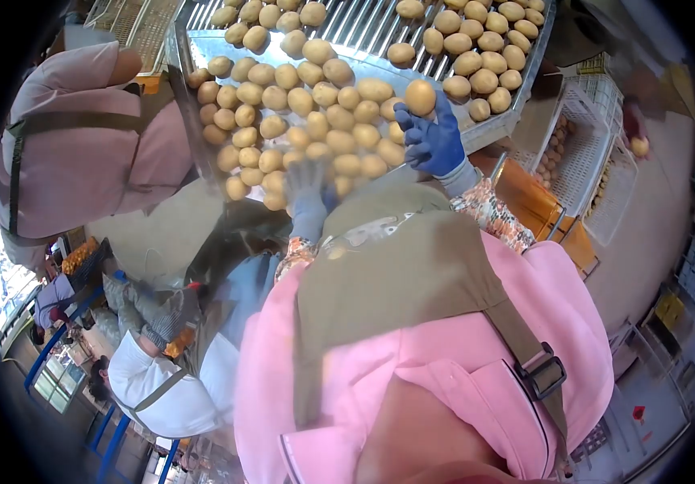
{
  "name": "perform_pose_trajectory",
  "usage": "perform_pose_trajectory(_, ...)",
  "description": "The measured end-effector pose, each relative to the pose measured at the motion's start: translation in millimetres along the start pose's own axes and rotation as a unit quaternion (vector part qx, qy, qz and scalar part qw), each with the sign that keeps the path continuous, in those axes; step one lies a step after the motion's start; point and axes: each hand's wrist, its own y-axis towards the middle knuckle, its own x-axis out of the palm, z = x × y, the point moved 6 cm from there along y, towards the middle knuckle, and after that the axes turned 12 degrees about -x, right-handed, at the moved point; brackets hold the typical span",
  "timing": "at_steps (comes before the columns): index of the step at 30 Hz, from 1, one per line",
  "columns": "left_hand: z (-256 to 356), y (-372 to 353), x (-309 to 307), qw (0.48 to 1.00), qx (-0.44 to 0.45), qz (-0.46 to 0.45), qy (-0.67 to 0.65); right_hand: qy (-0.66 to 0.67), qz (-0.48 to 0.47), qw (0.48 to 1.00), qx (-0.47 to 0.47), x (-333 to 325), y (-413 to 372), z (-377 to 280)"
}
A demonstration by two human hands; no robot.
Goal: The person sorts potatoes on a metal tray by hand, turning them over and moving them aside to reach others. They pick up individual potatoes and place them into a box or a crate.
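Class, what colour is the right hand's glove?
The glove is blue, shown best in the head view.

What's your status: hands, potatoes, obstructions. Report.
Right hand: gloved, potato held at the fingers. Left hand: gloved, blurred over the potatoes' near edge, grip unclear. Loose potatoes crowd in front of the left.
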Motion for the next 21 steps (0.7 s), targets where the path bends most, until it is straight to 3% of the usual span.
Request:
perform_pose_trajectory(4,-28.5,-33.1,4.2,0.999,-0.037,-0.011,-0.001,-0.021,-0.021,0.999,-0.030,-12.9,-9.1,-9.2)
perform_pose_trajectory(6,-47.6,-54.4,6.9,0.999,-0.025,-0.006,0.041,-0.068,-0.089,0.987,-0.111,-22.9,-22.6,-36.3)
perform_pose_trajectory(7,-55.4,-62.4,3.2,0.999,-0.031,-0.007,0.041,-0.050,-0.114,0.989,-0.078,-25.8,-37.2,-49.9)
perform_pose_trajectory(8,-62.2,-68.8,-6.0,0.997,-0.049,0.030,0.044,-0.064,-0.073,0.992,-0.086,-42.3,-55.1,-76.4)
perform_pose_trajectory(9,-68.4,-74.4,-11.8,0.995,-0.067,0.066,0.047,-0.105,-0.109,0.984,-0.088,-42.4,-66.5,-101.5)
perform_pose_trajectory(10,-74.1,-75.4,-8.6,0.994,-0.071,0.063,0.045,-0.088,-0.059,0.985,-0.139,-45.8,-79.4,-137.3)
perform_pose_trajectory(11,-82.8,-73.7,-12.2,0.988,-0.091,0.121,0.022,-0.068,-0.006,0.979,-0.191,-42.1,-88.4,-160.2)
perform_pose_trajectory(12,-88.9,-72.6,-15.4,0.978,-0.108,0.178,0.000,-0.179,0.247,0.867,-0.394,-31.2,-98.2,-176.6)
perform_pose_trajectory(13,-85.2,-61.7,-27.3,0.978,-0.116,0.170,-0.028,-0.556,0.110,0.711,-0.416,-26.9,-91.6,-188.5)
perform_pose_trajectory(14,-78.7,-47.3,-32.1,0.978,-0.117,0.170,-0.030,-0.830,-0.049,0.423,-0.360,-29.1,-80.6,-176.8)
perform_pose_trajectory(16,-60.3,-13.9,-33.2,0.984,-0.096,0.148,-0.028,-0.757,0.020,0.630,-0.173,-47.5,-38.8,-117.1)
perform_pose_trajectory(17,-46.6,1.6,-34.0,0.985,-0.073,0.151,-0.043,-0.809,-0.056,0.563,-0.159,-55.6,-12.1,-73.1)
perform_pose_trajectory(18,-29.1,15.1,-35.1,0.985,-0.050,0.156,-0.060,-0.632,0.168,0.756,-0.005,-96.9,0.8,-33.5)
perform_pose_trajectory(19,-13.2,23.7,-34.6,0.989,-0.044,0.127,-0.062,-0.648,0.133,0.743,0.102,-52.7,2.7,16.3)
perform_pose_trajectory(20,-10.5,22.7,-29.6,0.988,-0.045,0.128,-0.069,-0.905,-0.059,0.421,0.018,-41.5,13.8,45.2)
perform_pose_trajectory(21,-13.9,19.7,-13.5,0.993,-0.080,0.073,-0.043,-0.976,-0.063,0.203,0.055,-34.6,21.2,73.6)
